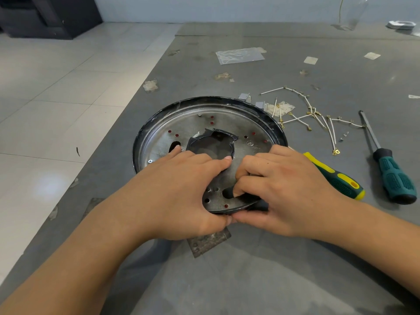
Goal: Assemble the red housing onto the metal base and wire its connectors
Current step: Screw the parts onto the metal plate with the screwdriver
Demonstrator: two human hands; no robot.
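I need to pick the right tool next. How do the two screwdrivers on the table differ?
The yellow-and-green screwdriver lies right beside the right hand, its shaft hidden behind that hand; the dark green screwdriver lies farther right, apart from the hand, its whole shaft showing. The first handle has yellow patches; the second is teal and black. Both lie flat on the grey table, handles toward the person.

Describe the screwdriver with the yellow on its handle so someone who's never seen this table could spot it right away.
Start at the round metal base on the grey table; the right hand rests on its near right edge. The yellow-and-green screwdriver pokes out from behind that hand. The other screwdriver, further right, has a plain dark green handle without yellow.
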